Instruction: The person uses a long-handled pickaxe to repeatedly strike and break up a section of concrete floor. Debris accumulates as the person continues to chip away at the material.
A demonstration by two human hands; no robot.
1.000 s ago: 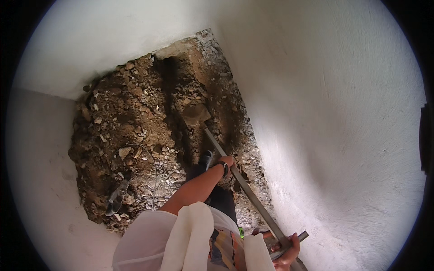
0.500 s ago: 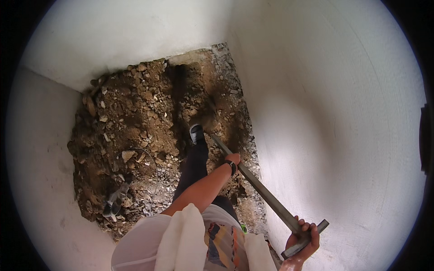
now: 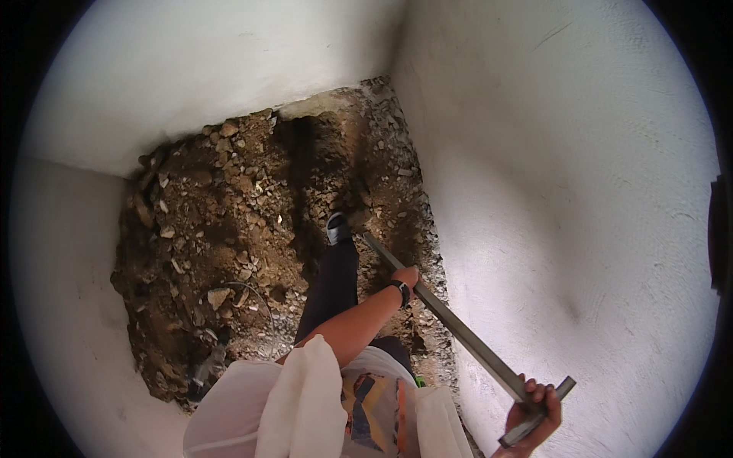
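A long T-handled shovel (image 3: 469,340) with a grey, square-edged metal shaft slants from the lower right up to the dug soil. My left hand (image 3: 410,276), with a dark band at its wrist, is closed around the lower shaft. At the upper end, my right hand (image 3: 540,412) wraps its fingers over the crossbar. The shovel's far end is hard to make out against the brown soil beside my grey shoe (image 3: 337,229). That foot stands by a dark trench (image 3: 300,164) in the earth.
Broken soil and stones (image 3: 221,198) cover the ground to the left, with a bent wire (image 3: 259,294) among them. A pale wall (image 3: 527,191) rises close on the right; others stand ahead and left. Another grey shoe-like shape (image 3: 206,366) lies at lower left.
Both hands and the shovel have shifted a little right and toward the lower edge. The view has shifted slightly too. My grip on the shovel is unchanged.
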